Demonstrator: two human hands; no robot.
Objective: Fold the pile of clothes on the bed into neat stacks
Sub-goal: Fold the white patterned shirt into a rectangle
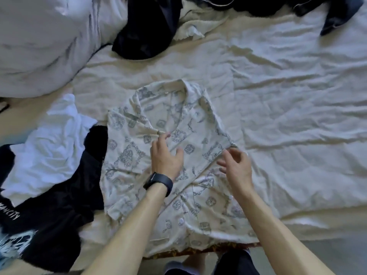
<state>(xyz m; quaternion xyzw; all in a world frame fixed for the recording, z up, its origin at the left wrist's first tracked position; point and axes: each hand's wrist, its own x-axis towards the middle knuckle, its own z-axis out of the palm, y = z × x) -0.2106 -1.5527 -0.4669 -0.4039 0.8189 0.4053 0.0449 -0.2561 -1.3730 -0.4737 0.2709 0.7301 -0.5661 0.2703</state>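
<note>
**Patterned shirt flat, other clothes in heaps**

A cream shirt (139, 155) with grey-blue prints lies flat and front up near the front edge of the bed (288, 96). Its collar points away, and its right side looks folded inward. Touching its left edge, a black garment (49, 215) with white lettering lies crumpled, partly under a white garment (53, 147). More dark clothes (147, 26) lie unfolded at the far side.

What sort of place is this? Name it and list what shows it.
Most likely a bedroom. A rumpled cream bedsheet fills the view, a white duvet is bunched at upper left, and a patterned button-up shirt lies spread beside a crumpled white garment.
</note>
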